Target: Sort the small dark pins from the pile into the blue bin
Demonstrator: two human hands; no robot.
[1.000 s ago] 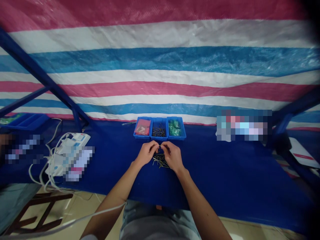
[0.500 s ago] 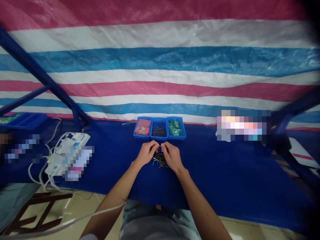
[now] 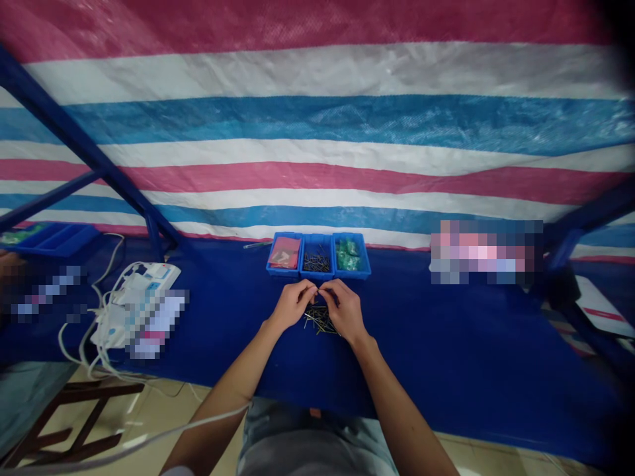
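Observation:
My left hand point(image 3: 294, 303) and my right hand point(image 3: 344, 308) meet at the fingertips over the blue table, both pinched. A thin screw, small and mostly hidden by the fingers, is between them. Just below the hands lies a loose pile of long, thin screws point(image 3: 320, 320), dark and brassy, partly covered by my right hand. Beyond the fingers stands a blue bin of dark screws point(image 3: 316, 259). To its left is a bin with a pink sheet and small pale pieces point(image 3: 285, 254); to its right, one with green plastic bags point(image 3: 348, 256).
White power strips point(image 3: 159, 277) with tangled cables lie on the left of the table point(image 3: 446, 357). A blurred-out object point(image 3: 481, 252) sits at the back right. Blue metal posts point(image 3: 89, 142) flank the striped sheet point(image 3: 317, 119). Part of another person's hand point(image 3: 7, 271) shows at far left.
My fingertips have come closer together, covering the thin piece that showed between them. The pile and the bins stay in place; the view has shifted slightly.

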